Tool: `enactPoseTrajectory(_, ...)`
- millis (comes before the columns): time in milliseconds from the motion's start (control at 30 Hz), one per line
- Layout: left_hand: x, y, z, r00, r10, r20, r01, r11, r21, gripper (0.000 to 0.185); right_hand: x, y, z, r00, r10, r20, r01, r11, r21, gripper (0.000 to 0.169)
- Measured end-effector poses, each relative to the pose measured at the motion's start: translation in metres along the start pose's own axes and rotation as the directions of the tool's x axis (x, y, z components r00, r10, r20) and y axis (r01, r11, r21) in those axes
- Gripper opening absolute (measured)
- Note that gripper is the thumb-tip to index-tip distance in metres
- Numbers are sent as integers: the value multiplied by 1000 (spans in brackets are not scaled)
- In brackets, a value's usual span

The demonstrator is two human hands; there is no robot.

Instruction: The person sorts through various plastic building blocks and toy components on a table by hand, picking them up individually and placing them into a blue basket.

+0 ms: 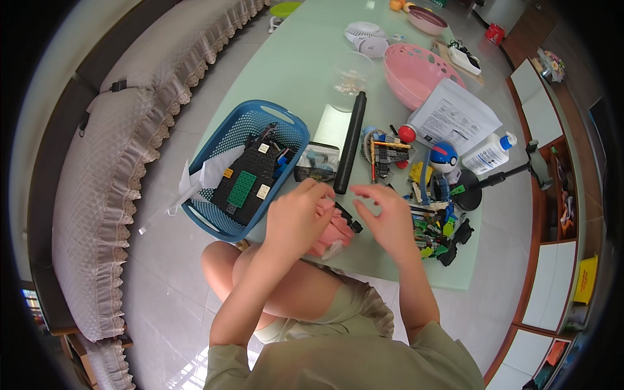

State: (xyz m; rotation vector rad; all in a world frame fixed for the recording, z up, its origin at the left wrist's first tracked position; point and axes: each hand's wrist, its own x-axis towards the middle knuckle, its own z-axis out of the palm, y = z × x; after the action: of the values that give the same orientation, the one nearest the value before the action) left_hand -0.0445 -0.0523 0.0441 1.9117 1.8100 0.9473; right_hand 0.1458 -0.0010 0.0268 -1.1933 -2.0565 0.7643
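My left hand (298, 217) is over a crumpled pink cloth (336, 234) near the table's front edge, its fingers curled; whether it grips anything is hidden. My right hand (385, 214) is held just to the right, thumb and fingers apart, with nothing visible between them. A small black toy-brick piece (348, 217) lies between the hands, beside the cloth. A long black tube (351, 141) lies beyond them. The blue plastic basket (297, 126) at the left holds a black brick-built plate (256, 170) with a green plate (242, 188) on it.
Loose toy bricks (438, 229) are heaped at the right, near a phone stand (468, 190), a lotion bottle (487, 153) and a blue-and-red ball (442, 157). Farther back are a white pouch (456, 117), a pink basket (414, 73) and a clear cup (352, 78). A sofa (107, 146) stands left.
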Motion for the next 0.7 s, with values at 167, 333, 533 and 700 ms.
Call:
enactPoseTrajectory(167, -22, -20, 42, 992, 122, 20, -123, 985, 119, 26, -25, 17, 13, 985, 56, 165, -15, 971, -239, 25)
enactPoseTrajectory(333, -22, -25, 52, 977, 195, 81, -210, 941, 267, 19, -35, 32, 17, 986, 5, 168, 57, 929, -365, 28)
enactPoseTrajectory(533, -21, -30, 57, 985, 56, 163, -117, 912, 394, 18, -32, 35, 17, 980, -13, 196, 89, 919, -385, 31)
enactPoseTrajectory(700, -1, -26, 58, 985, 66, 157, -129, 890, 437, 24, -28, 37, 15, 984, -30, 175, 94, 923, -372, 32)
